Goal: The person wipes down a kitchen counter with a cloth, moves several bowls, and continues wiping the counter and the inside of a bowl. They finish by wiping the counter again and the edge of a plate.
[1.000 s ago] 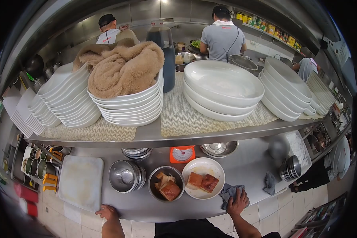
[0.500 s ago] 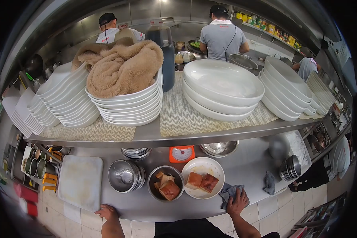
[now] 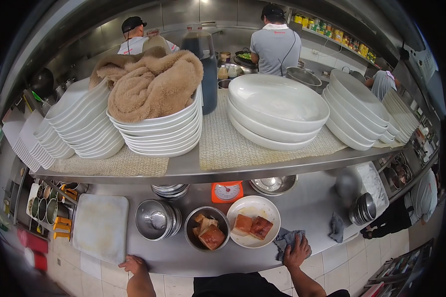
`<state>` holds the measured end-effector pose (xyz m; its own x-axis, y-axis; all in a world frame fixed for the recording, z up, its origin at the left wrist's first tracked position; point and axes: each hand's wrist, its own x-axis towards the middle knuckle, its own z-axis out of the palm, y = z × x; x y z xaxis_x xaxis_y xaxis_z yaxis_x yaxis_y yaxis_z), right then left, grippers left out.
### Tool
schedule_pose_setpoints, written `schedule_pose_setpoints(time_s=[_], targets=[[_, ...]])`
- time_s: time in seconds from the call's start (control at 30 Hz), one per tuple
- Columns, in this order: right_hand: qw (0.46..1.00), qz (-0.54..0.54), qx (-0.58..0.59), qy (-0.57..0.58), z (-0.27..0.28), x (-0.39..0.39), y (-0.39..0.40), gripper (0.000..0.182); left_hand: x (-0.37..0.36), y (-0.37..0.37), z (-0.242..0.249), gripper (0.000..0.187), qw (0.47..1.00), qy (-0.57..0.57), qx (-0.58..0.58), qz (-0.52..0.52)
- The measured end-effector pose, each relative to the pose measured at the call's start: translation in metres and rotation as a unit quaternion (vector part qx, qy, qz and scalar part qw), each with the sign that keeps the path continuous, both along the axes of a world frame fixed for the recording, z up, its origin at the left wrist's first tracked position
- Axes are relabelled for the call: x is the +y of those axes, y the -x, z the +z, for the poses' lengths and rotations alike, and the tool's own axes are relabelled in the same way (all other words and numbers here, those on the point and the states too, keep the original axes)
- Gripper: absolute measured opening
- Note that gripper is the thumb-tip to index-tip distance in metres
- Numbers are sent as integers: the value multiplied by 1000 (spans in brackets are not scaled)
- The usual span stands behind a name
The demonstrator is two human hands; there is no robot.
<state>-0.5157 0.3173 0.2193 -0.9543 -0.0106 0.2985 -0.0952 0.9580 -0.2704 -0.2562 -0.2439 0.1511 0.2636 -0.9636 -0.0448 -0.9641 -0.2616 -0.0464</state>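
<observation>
My left hand rests at the front edge of the steel counter, by the near corner of a white cutting board. Its fingers are partly spread, with nothing seen in them. On the right, my right hand presses on a crumpled grey-blue cloth and holds it against the counter. Just left of the cloth is a white plate with two browned chunks of meat. Beside it stands a metal bowl holding more meat pieces.
An orange scale and stacked metal bowls stand behind. Another cloth lies at right. The shelf above carries white dishes, a brown towel and a dark bottle. Co-workers stand beyond.
My hands, the cloth and the dishes stay in place. Beyond the shelf, the two co-workers in caps have shifted slightly.
</observation>
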Motion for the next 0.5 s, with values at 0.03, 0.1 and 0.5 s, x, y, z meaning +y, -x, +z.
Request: schedule_pose_setpoints(time_s=[0.03,0.1,0.5], targets=[[1000,-1,-4,0,1,0,0,58,-4,-1,-8,33,999,28,16,27],[1000,-1,-7,-1,1,0,0,58,-15,-9,-26,33,996,55,33,54],[1000,-2,-20,-2,2,0,0,59,-3,-1,0,70,978,20,172,118]])
